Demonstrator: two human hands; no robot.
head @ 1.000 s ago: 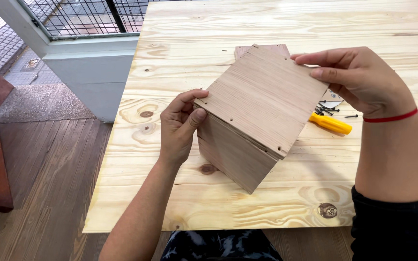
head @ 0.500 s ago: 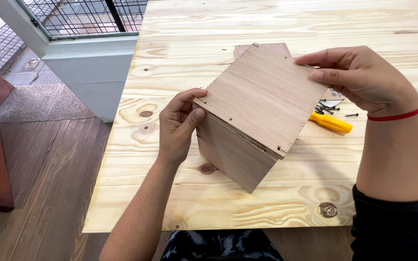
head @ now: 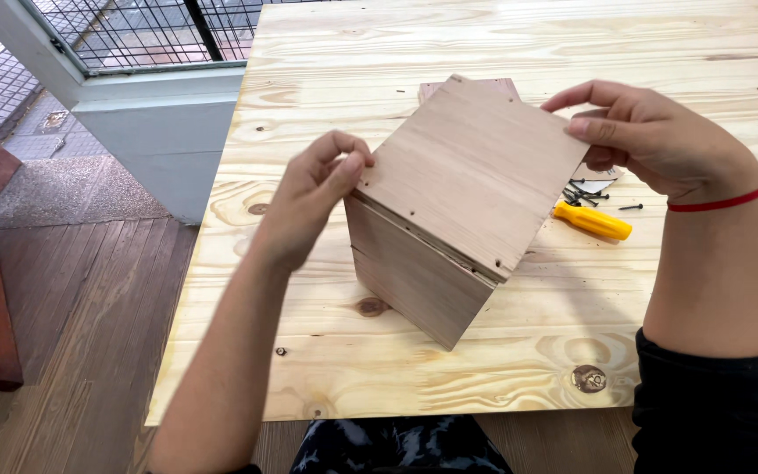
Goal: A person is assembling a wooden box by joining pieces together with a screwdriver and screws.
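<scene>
1. Wooden box [head: 449, 237]: plain light-brown plywood, standing near the middle of the surface, turned so that one corner points toward 6 o'clock. Two side walls show, both with horizontal seams.

2. Top panel [head: 475, 171]: flat square board lying on the box, its near edge overhanging the walls slightly. Small dark holes show near its corners at 9 o'clock and at 5 o'clock.

3. Left hand [head: 313, 202]: at 9 o'clock of the box, fingers curled, thumb and fingertips pinching the left corner of the top panel. Bare forearm runs down toward 7 o'clock.

4. Right hand [head: 651, 140]: at 2 o'clock of the box, fingers bent and closed on the right corner of the top panel, thumb on the upper face. A red thread band [head: 717, 202] circles the wrist; a dark sleeve covers the arm lower down.

5. Screwdriver [head: 591, 221]: yellow handle, lying on the surface at 3 o'clock of the box, just beside it and below the right hand.

6. Screws [head: 585, 191]: small dark loose pieces, scattered at 12 o'clock of the screwdriver, partly hidden by the right hand.

7. Spare board [head: 471, 86]: same wood, lying flat at 12 o'clock behind the box, mostly hidden.

8. Surface [head: 353, 53]: pale pine with knots.

9. Floor [head: 72, 298]: dark wooden planks at 9 o'clock of the surface.
</scene>
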